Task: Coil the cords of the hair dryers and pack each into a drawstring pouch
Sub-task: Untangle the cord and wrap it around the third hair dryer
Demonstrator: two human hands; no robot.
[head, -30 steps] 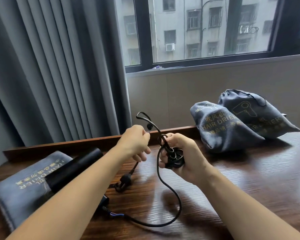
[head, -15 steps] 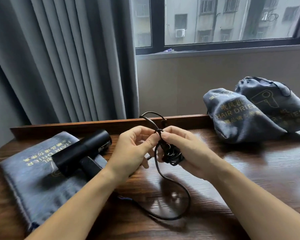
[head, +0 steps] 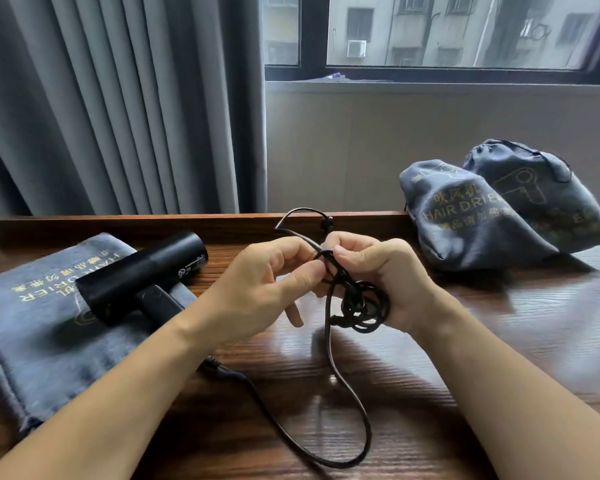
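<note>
Both hands meet just above the middle of the desk, working the black cord of the dryer. The right hand is curled around a small bundle of coiled cord, which hangs at its palm side, thumb and forefinger pinching a strand at the top. The left hand pinches the same strand just beside it, thumb against forefinger, the other fingers loosely bent. A loop of cord rises above the two hands toward 12 o'clock, near the desk's raised back edge. From the bundle the slack cord drops toward 6 o'clock, sweeps round in a wide loop on the wood and runs back under the left forearm toward the dryer. The dryer lies at 9 o'clock on a flat grey pouch with gold lettering. At 2 o'clock two filled pouches lean against each other, well apart from the hands. A grey curtain hangs behind at 11 o'clock.
</note>
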